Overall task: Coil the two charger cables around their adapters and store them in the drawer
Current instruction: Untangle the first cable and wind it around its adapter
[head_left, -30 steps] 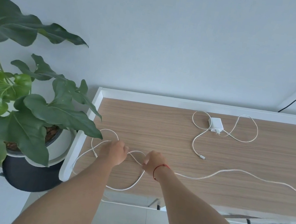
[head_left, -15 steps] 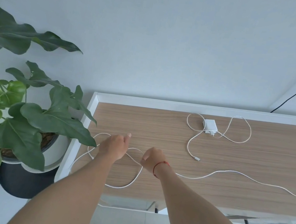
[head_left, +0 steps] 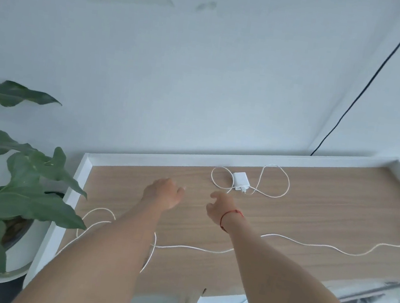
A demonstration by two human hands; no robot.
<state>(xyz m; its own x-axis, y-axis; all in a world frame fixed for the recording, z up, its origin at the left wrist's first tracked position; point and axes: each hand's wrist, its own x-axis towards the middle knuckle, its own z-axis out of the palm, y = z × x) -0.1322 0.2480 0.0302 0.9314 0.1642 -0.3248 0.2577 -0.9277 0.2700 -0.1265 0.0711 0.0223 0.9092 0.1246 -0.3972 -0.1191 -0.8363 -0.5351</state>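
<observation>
Both bare arms reach forward over the wooden desktop [head_left: 314, 210], left hand [head_left: 165, 193] loosely curled, palm down, holding nothing; right hand [head_left: 220, 206], a red thread at its wrist, hovers empty with fingers spread.

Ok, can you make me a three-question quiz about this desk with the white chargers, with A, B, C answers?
1. Where is the leafy green potted plant?
A. left of the wooden desk
B. on the desk
C. right of the desk

2. What colour is the thread on the right wrist?
A. blue
B. red
C. yellow

3. What are the two hands holding?
A. a cable
B. an adapter
C. nothing

Answers:
1 A, the plant stands beyond the wooden desk's left edge.
2 B, the thin red thread circles that wrist.
3 C, the left hand and right hand hover empty near the square white adapter; the long white cable lies loose.
</observation>
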